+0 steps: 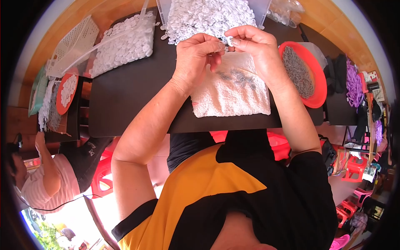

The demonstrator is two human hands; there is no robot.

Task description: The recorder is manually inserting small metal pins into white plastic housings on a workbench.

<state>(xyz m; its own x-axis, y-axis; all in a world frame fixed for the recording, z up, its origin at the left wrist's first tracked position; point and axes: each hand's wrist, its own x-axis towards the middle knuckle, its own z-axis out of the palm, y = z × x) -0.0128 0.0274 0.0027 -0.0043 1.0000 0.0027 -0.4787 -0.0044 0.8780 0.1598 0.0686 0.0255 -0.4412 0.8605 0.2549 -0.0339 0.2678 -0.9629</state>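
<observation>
Over the far edge of a white towel (233, 104), both of my hands are raised close together. Between the thumb and fingers of my right hand (260, 45) is a small white oval plastic piece (229, 41). My left hand (193, 58) is closed in a pinch just left of it; what its fingertips hold is too small to make out. Several small grey pieces (243, 78) lie on the towel. Just beyond my hands, a clear bin (261, 12) holds a heap of white oval pieces (206, 18), some spilled onto the dark table (137, 108).
A red bowl (318, 79) of small grey pieces stands right of the towel. At the back left lies a clear bag of white pieces (125, 46), beside a white basket (77, 41). Another person (50, 179) sits at far left near an orange-red bowl (62, 106).
</observation>
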